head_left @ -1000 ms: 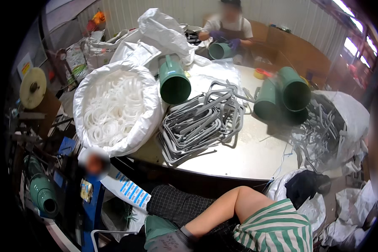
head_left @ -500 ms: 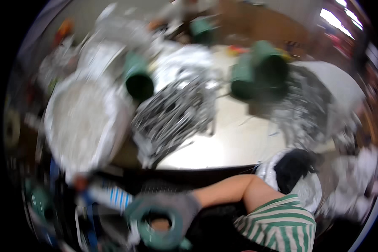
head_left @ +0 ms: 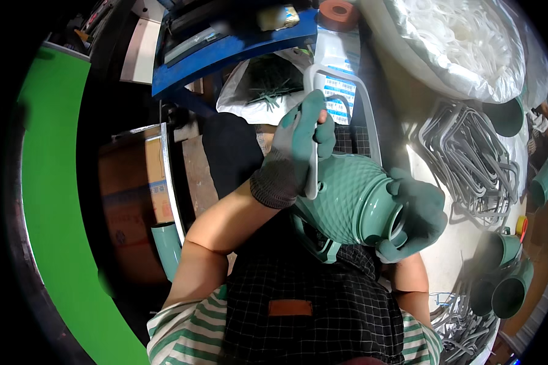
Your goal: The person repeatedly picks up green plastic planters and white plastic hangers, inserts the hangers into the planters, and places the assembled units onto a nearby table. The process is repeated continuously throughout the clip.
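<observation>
A green jug (head_left: 341, 191) with a diamond-patterned body lies tilted over my lap, its round mouth toward the lower right. My gloved right hand (head_left: 421, 213) is closed around the jug's neck and rim. A light-grey U-shaped bail handle (head_left: 372, 125) stands up at the jug's body, one leg on each side. My gloved left hand (head_left: 305, 137) grips the near leg of that handle, fingers curled around it. Whether the handle's ends sit in the jug is hidden by the body and my hand. A green side grip (head_left: 324, 250) juts from the jug's underside.
On the pale table (head_left: 417, 161) at right lies a pile of grey handles (head_left: 469, 158), below a white sack (head_left: 456, 85) of translucent rings. Several green vessels (head_left: 510, 289) stand farther right. A blue bench (head_left: 243, 52) and cartons (head_left: 131, 201) are at left.
My view has swung, so the table now lies at right. The blurred green piece with a gloved hand at it earlier now appears as a jug, held with both hands and the grey handle.
</observation>
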Action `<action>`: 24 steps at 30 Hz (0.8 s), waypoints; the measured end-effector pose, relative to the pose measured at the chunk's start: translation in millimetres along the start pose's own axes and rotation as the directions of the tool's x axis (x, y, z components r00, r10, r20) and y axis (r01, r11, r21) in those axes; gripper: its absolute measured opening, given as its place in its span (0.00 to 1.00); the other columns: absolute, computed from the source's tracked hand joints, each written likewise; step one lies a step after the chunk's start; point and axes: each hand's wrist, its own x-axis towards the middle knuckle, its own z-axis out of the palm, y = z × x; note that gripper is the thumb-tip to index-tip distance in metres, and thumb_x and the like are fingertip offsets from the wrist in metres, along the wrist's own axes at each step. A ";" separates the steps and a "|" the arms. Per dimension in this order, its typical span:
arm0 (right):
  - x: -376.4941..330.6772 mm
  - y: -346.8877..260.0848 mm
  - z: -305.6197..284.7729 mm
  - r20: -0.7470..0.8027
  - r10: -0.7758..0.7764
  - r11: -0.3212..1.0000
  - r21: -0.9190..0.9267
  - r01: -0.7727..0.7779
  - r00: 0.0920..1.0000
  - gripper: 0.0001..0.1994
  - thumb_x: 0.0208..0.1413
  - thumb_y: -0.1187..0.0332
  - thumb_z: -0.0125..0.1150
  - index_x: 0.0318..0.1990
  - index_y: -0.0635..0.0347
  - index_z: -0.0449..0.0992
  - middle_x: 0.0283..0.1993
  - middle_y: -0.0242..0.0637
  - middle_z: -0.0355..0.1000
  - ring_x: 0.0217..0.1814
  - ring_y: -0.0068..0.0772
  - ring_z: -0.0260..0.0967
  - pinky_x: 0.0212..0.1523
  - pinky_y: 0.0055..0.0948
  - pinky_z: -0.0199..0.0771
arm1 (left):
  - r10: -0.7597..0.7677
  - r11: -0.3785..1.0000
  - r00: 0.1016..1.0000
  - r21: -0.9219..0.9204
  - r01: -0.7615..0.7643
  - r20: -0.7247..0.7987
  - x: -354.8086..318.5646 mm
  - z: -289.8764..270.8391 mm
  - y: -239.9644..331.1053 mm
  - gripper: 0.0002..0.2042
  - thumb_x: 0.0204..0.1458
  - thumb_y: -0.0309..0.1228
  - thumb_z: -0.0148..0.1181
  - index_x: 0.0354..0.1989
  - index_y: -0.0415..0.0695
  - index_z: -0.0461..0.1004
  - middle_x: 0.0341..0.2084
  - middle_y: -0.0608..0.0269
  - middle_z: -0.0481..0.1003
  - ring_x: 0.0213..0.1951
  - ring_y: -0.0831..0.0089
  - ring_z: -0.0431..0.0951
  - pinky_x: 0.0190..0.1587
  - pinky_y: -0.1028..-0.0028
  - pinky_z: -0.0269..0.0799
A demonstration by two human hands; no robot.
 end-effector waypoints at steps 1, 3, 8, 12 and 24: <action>3.3 -1.3 -0.6 0.039 -0.006 1.000 0.011 0.006 0.999 0.40 0.33 0.56 0.89 0.55 0.59 0.74 0.46 0.45 0.74 0.45 0.42 0.79 0.61 0.61 0.79 | -0.030 0.999 0.999 -0.023 0.031 0.029 2.8 0.7 3.6 0.13 0.74 0.41 0.46 0.43 0.45 0.69 0.26 0.73 0.63 0.26 0.79 0.64 0.28 0.79 0.64; 10.7 -4.9 7.4 0.080 -0.068 0.997 0.036 0.065 0.994 0.36 0.32 0.57 0.89 0.49 0.60 0.75 0.42 0.43 0.73 0.42 0.43 0.79 0.59 0.61 0.79 | -0.080 0.992 0.996 -0.103 0.074 -0.050 -2.9 11.4 7.4 0.13 0.73 0.42 0.50 0.42 0.44 0.70 0.28 0.71 0.66 0.27 0.80 0.66 0.29 0.79 0.65; 34.7 -22.0 26.7 0.284 -0.074 0.997 0.039 0.066 0.956 0.27 0.30 0.61 0.86 0.37 0.60 0.77 0.36 0.42 0.73 0.35 0.47 0.78 0.56 0.59 0.79 | 0.326 0.801 0.927 0.466 -0.376 0.186 -18.2 -16.9 1.3 0.14 0.69 0.43 0.57 0.43 0.42 0.74 0.32 0.67 0.72 0.28 0.79 0.70 0.30 0.79 0.68; 50.1 -23.1 38.2 0.424 -0.106 0.993 0.007 0.114 0.899 0.26 0.39 0.50 0.83 0.36 0.60 0.79 0.36 0.42 0.75 0.34 0.46 0.79 0.48 0.50 0.83 | 0.560 0.606 0.811 0.583 -0.541 0.170 -39.4 -23.5 5.7 0.09 0.68 0.36 0.57 0.45 0.43 0.73 0.35 0.65 0.75 0.35 0.72 0.77 0.38 0.74 0.76; 8.3 63.9 71.0 0.354 0.651 0.356 0.639 -0.681 0.672 0.14 0.67 0.70 0.56 0.54 0.71 0.71 0.40 0.36 0.77 0.40 0.25 0.73 0.47 0.27 0.76 | 0.723 0.350 0.691 0.865 -0.359 -0.006 -106.2 -34.0 26.7 0.19 0.69 0.31 0.47 0.64 0.35 0.64 0.60 0.52 0.68 0.62 0.61 0.71 0.66 0.64 0.67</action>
